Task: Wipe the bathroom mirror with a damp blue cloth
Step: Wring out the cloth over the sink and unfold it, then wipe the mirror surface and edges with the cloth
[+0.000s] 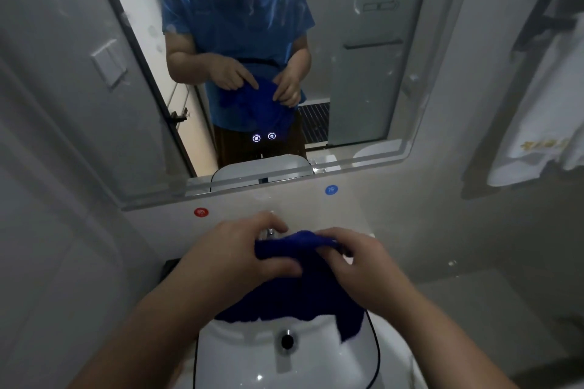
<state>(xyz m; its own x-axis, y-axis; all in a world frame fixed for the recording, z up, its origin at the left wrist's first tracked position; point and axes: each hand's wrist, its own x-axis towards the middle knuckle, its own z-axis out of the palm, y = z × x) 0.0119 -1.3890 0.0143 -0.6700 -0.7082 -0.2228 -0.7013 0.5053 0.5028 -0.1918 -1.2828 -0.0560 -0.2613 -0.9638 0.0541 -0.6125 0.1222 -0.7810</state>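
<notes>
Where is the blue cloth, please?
Head view, low centre: the left hand and right hand grip the blue cloth over the sink, below the mirror.

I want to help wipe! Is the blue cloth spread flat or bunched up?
Bunched up: the cloth hangs crumpled, gripped by left hand and right hand.

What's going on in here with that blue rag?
A person stands at the white sink with a blue cloth in both hands. The left hand grips the bunched top of the cloth, and the right hand pinches it beside it. The rest hangs down over the basin. The mirror above shows smears and specks, and neither hand touches it, so the wiping is not yet under way.
</notes>
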